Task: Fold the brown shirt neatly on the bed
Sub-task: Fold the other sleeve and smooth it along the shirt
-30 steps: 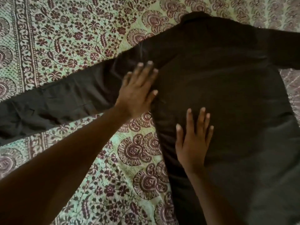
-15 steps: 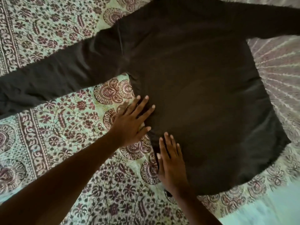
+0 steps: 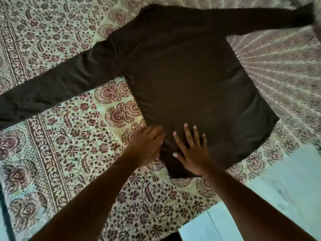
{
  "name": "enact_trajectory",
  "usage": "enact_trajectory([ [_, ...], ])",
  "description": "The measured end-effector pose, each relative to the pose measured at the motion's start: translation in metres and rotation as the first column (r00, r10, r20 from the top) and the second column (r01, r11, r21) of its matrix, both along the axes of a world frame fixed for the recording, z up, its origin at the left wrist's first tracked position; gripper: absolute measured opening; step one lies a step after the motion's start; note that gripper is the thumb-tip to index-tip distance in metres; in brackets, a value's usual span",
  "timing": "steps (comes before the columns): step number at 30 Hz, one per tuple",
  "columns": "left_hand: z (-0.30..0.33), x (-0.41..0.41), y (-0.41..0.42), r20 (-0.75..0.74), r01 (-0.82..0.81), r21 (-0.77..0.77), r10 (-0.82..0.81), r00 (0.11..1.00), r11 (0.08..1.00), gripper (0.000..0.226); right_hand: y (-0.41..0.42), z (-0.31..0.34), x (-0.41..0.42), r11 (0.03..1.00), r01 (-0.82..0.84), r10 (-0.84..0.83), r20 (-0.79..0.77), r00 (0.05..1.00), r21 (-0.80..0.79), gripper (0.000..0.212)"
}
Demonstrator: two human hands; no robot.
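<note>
The dark brown long-sleeved shirt (image 3: 187, 80) lies flat and spread out on the bed, collar far from me, hem toward me. One sleeve stretches to the left edge, the other to the upper right. My right hand (image 3: 191, 152) rests flat on the shirt near the hem's left corner, fingers apart. My left hand (image 3: 147, 145) lies just beside it at the shirt's left side edge, its fingertips touching the cloth; whether they pinch the edge is not visible.
A floral-patterned bedsheet (image 3: 69, 153) in cream and maroon covers the bed. The bed's edge runs across the lower right, with pale floor (image 3: 278, 197) beyond it.
Both hands have slid down the shirt's left side from the armpit toward the hem. The view has pulled back, so the whole shirt shows now.
</note>
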State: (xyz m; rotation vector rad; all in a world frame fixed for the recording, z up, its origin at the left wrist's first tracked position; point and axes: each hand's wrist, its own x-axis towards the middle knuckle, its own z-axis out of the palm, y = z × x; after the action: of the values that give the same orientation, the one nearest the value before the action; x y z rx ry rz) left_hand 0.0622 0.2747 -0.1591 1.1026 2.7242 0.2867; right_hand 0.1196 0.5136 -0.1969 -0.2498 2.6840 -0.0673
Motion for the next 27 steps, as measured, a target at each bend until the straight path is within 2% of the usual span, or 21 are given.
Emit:
enact_trajectory([
  [2, -0.001, -0.004, 0.020, 0.026, -0.167, -0.043, 0.168, 0.985, 0.985, 0.058, 0.008, 0.001, 0.051, 0.988, -0.136, 0.136, -0.006, 0.991, -0.067, 0.072],
  [4, -0.020, 0.005, 0.033, 0.092, -0.128, -0.075, 0.134, 0.987, 0.989, 0.064, 0.023, 0.002, 0.084, 0.959, -0.158, 0.142, -0.085, 0.986, -0.235, 0.059],
  [7, -0.052, 0.048, 0.039, 0.093, 0.102, -0.082, -0.094, 0.991, 0.991, 0.071, 0.047, 0.008, 0.065, 0.897, 0.023, -0.183, -0.324, 0.928, -0.441, 0.041],
  [8, -0.055, 0.068, 0.038, 0.090, 0.187, -0.081, -0.180, 0.980, 0.979, 0.072, 0.051, 0.010, 0.043, 0.892, 0.079, -0.267, -0.378, 0.886, -0.445, 0.041],
  [10, -0.056, 0.107, 0.028, 0.075, 0.370, -0.083, -0.365, 0.928, 0.925, 0.075, 0.056, 0.011, -0.005, 0.923, 0.182, -0.328, -0.445, 0.833, -0.339, 0.053],
  [12, -0.057, 0.136, 0.009, 0.052, 0.469, -0.081, -0.466, 0.883, 0.879, 0.074, 0.051, 0.005, -0.038, 0.951, 0.251, -0.303, -0.381, 0.874, -0.182, 0.069],
  [14, -0.058, 0.150, -0.007, -0.001, 0.426, 0.014, -0.426, 0.905, 0.904, 0.060, 0.039, -0.010, -0.031, 0.984, 0.166, -0.178, -0.278, 0.944, -0.064, 0.073],
  [16, -0.055, 0.147, -0.016, -0.063, 0.230, 0.149, -0.223, 0.973, 0.962, 0.039, 0.025, -0.019, 0.003, 0.996, -0.080, 0.067, -0.250, 0.966, -0.041, 0.067],
  [17, -0.051, 0.138, -0.015, -0.072, 0.098, 0.210, -0.084, 0.994, 0.973, 0.031, 0.020, -0.020, 0.023, 0.972, -0.226, 0.206, -0.233, 0.950, -0.062, 0.065],
  [18, -0.046, 0.126, -0.011, -0.081, -0.036, 0.241, 0.057, 0.995, 0.970, 0.026, 0.018, -0.020, 0.043, 0.921, -0.376, 0.351, -0.208, 0.913, -0.098, 0.063],
  [20, -0.036, 0.096, 0.004, -0.082, -0.238, 0.225, 0.261, 0.962, 0.945, 0.030, 0.022, -0.015, 0.075, 0.753, -0.640, 0.613, -0.192, 0.767, -0.152, 0.059],
  [21, -0.033, 0.080, 0.013, -0.084, -0.279, 0.186, 0.298, 0.951, 0.942, 0.038, 0.028, -0.013, 0.084, 0.684, -0.709, 0.677, -0.211, 0.705, -0.173, 0.056],
  [22, -0.032, 0.065, 0.021, -0.077, -0.283, 0.124, 0.293, 0.953, 0.951, 0.047, 0.035, -0.010, 0.086, 0.677, -0.710, 0.662, -0.261, 0.703, -0.194, 0.052],
  [23, -0.032, 0.055, 0.030, -0.057, -0.253, 0.044, 0.255, 0.965, 0.966, 0.055, 0.042, -0.007, 0.080, 0.746, -0.632, 0.554, -0.329, 0.764, -0.211, 0.050],
  [25, -0.039, 0.050, 0.044, -0.011, -0.090, -0.107, 0.090, 0.996, 0.990, 0.067, 0.056, -0.001, 0.053, 0.946, -0.250, 0.147, -0.416, 0.897, -0.205, 0.054],
  [27, -0.047, 0.068, 0.049, 0.039, 0.039, -0.173, -0.033, 0.999, 0.984, 0.073, 0.068, 0.002, 0.023, 0.988, 0.116, -0.144, -0.348, 0.926, -0.100, 0.066],
])
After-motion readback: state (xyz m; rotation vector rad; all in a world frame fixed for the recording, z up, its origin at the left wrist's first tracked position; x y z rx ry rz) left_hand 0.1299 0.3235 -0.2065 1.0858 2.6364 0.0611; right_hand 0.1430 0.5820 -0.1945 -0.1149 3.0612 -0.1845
